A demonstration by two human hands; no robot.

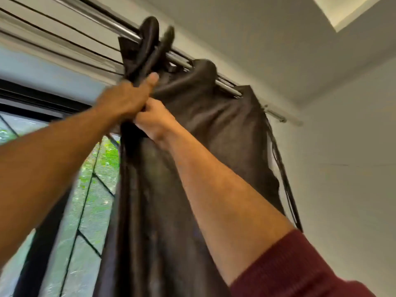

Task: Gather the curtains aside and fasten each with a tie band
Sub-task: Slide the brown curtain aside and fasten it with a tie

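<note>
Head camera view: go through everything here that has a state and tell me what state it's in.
Curtain: bunched to the right, hanging from the rod.
Rod: mounted, bare on the left.
Left hand: gripping the curtain's top folds.
Right hand: clutching the curtain just below.
Window: uncovered.
Tie band: not clearly visible.

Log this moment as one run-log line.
phase: gathering | left hand: grip on curtain folds near rod | right hand: grip on curtain just below | tie band: not seen

Curtain [162, 200] runs off bottom edge; left hand [126, 97] blurred.
</note>
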